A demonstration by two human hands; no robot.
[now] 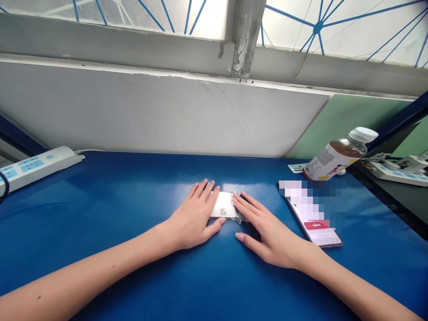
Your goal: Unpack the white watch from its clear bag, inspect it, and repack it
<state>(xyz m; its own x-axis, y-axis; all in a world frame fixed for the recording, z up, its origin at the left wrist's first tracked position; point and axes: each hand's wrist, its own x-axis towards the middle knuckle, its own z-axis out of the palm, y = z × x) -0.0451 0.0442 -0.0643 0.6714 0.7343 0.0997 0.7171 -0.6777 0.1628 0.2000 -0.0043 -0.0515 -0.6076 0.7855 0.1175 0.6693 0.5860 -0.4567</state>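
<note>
A small flat white packet (223, 204) in clear plastic wrap lies on the blue table (140, 285), with a small dark printed square near its lower edge. My left hand (197, 214) rests flat over the packet's left end, fingers stretched forward and thumb out at its lower edge. On the other side, my right hand (264, 227) lies with its fingertips on the crinkled clear plastic at the packet's right end. Its thumb is spread apart, above bare table. Both hands hide the packet's ends, so its full length cannot be seen.
To the right lies a phone (317, 223) with a lit, partly blurred screen. Behind it stands a bottle (337, 156) of brown drink with a white cap, beside a small card (295, 168). A power strip (40, 166) sits at the left; another (397, 171) is at the far right.
</note>
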